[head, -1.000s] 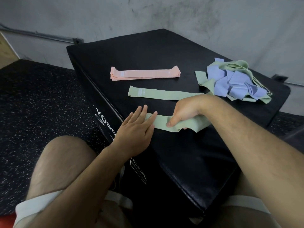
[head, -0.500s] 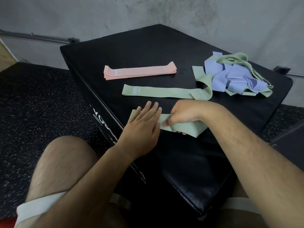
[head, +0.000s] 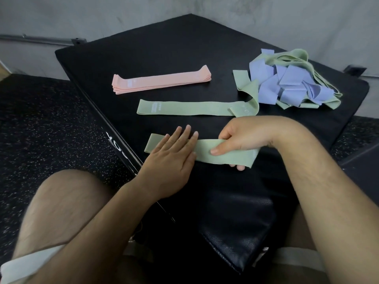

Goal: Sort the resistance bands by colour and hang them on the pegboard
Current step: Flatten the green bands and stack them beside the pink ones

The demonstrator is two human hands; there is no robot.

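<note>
We see the left hand (head: 174, 152) lying flat on the near green band (head: 205, 149), fingers straight and close together, pressing the band's left part down onto the black padded box (head: 143, 48). The band's left end pokes out past the fingers, close to the box's left edge. The right hand (head: 240, 138) grips the same band farther to the right: the thumb lies on top of the strip and the fingers curl under it, one fingertip showing below the band's lower edge. Between the two hands the band runs flat, and its right end sticks out a little beyond the right hand.

Behind this band, a second green band (head: 184, 107) lies stretched out flat on the box, well apart from the hands. At its right end we see a curled green strip that leads up into the mixed pile (head: 287, 83) of purple and green bands, which sits loose and tangled at the far right of the box. Farther back, a stack of pink bands (head: 162, 82) lies straight and neatly layered, roughly parallel to the flat green one.

The box stands on a dark speckled floor (head: 51, 130) against a grey wall (head: 266, 17). We see the person's bare knees and pale shorts at the bottom, either side of the box's near corner.
</note>
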